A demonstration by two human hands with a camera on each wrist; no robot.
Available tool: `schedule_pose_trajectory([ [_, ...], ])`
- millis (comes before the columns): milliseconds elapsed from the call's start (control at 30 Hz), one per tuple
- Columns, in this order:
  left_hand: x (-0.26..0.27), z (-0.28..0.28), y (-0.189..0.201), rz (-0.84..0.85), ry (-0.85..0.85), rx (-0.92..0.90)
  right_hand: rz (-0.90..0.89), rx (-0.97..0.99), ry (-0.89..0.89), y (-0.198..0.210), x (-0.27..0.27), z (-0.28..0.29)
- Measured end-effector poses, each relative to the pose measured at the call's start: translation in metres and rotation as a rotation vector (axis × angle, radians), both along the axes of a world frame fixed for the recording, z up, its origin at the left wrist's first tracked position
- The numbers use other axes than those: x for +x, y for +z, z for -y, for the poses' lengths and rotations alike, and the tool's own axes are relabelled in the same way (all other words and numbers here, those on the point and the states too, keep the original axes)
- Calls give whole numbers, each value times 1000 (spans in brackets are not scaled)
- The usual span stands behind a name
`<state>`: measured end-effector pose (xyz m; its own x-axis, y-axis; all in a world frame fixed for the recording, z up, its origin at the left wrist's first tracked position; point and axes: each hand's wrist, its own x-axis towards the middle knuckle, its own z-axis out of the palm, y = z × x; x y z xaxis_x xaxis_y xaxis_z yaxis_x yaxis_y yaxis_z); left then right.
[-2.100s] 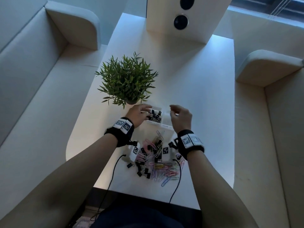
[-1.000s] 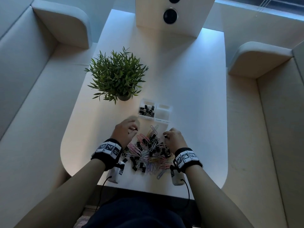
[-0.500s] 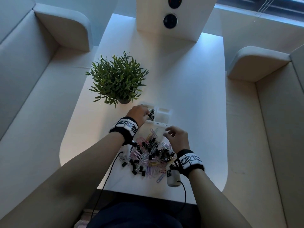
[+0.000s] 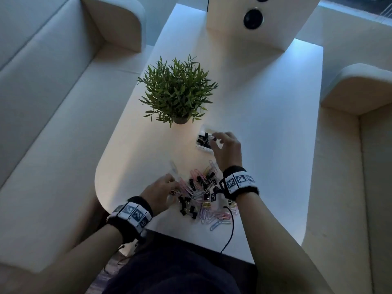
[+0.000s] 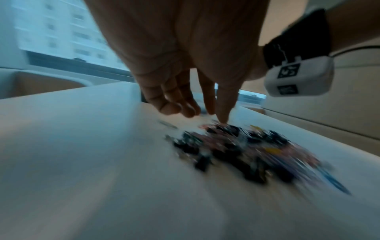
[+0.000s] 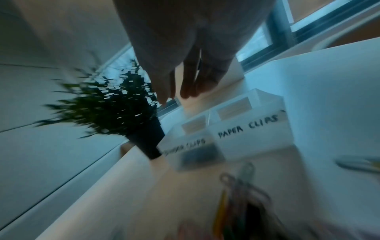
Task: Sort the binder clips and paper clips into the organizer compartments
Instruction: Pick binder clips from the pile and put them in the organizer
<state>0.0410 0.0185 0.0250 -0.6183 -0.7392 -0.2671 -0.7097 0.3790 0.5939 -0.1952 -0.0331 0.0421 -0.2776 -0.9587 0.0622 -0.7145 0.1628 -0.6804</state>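
A mixed pile of black binder clips and coloured paper clips [image 4: 201, 192] lies near the table's front edge, and shows blurred in the left wrist view [image 5: 246, 149]. The clear organizer [image 4: 202, 147] sits beyond it; its left compartment holds several black binder clips [image 4: 202, 139]. The right wrist view shows the organizer's hand-written labels [image 6: 246, 128]. My right hand [image 4: 216, 139] hovers over the organizer and pinches a small black binder clip [image 4: 214, 138]. My left hand [image 4: 172, 183] is at the pile's left edge, fingers [image 5: 223, 116] pointing down onto the clips with nothing held.
A potted green plant [image 4: 176, 90] stands just behind and left of the organizer, also in the right wrist view [image 6: 115, 104]. A lone paper clip [image 4: 172, 165] lies apart from the pile. Sofas flank the white table [image 4: 265, 124]; a box with round holes [image 4: 253, 15] stands at the far end.
My left hand has come back from the organizer to the pile's left edge. My right hand has left the pile and moved forward over the organizer with a binder clip.
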Motion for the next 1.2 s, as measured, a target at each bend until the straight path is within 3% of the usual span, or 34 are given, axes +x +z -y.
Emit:
schedule_pose_trajectory([
  [133, -22, -20, -29, 68, -169, -227, -192, 239, 252, -28, 12, -80],
  [200, -31, -20, -39, 152, -204, -247, -290, 310, 258, -44, 16, -114],
  [267, -38, -16, -38, 216, -224, -253, -275, 312, 227, -53, 18, -126],
  [400, -56, -5, -26, 164, -130, -295, -256, 266, 277, -49, 16, -119],
  [533, -74, 1, -37, 228, -211, -317, -275, 234, 141, -48, 5, -126],
  [633, -72, 7, -43, 284, -200, -254, -388, 302, 177, -55, -5, -141],
  [767, -57, 15, -44, 288, -145, -265, -332, 281, 157, -57, -18, -153],
  [933, -58, 17, -39, 223, -111, -373, -244, 201, 97, -48, -16, -137],
  [1100, -91, 23, -33, 221, -146, -300, -236, 258, 211, -44, 4, -110],
  [1200, -97, 34, -31, 107, -22, -287, -222, 327, 160, -48, 8, -105],
])
